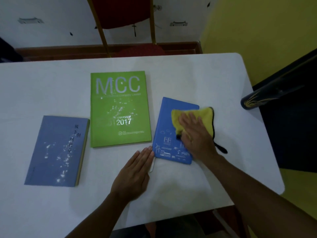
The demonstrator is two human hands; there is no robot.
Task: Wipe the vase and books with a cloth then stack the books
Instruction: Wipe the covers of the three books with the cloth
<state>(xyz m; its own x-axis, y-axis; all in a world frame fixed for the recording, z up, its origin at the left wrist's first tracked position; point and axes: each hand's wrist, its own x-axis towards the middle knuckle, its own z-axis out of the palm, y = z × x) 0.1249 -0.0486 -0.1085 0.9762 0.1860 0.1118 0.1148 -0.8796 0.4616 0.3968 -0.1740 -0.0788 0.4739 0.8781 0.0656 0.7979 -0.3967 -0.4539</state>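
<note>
**Yellow cloth pressed flat on the small blue book**

Right hand (193, 134) spread wide, palm down, fingers splayed over a yellow cloth (204, 115). Soft, napped fabric, bunched and folded under the palm, edged in black binding with a black loop trailing just beyond the wrist on the outer side. Beneath cloth and palm, a small blue book (164, 121): smooth matte cover, rounded corners, white line drawings of buildings and wind turbines printed along its near end, lying slightly tilted.

Left hand (135, 170) flat and open, fingers straight and close together, holding nothing, resting on the white table (51, 83), fingertips touching the near-left corner of the blue book. A pale strip, perhaps a ribbon marker, poking out from under that corner beside the fingers.

Just beyond the left fingertips, a large green book (120, 109), rectangular, flat, hard-edged, with "MCC" and "2017" in pale lettering and white specks scattered over the cover. Well to the left of the left hand, a grey-blue book (54, 152), thicker, yellowish page edge showing, dark characters on the cover, also dotted with white specks.

Far to the right of the right hand, at the table edge, a dark vase (260, 97), glossy, cylindrical, with gold fan-like strokes painted on; interior out of sight.

Table surface smooth, matte, with rounded corners.
</note>
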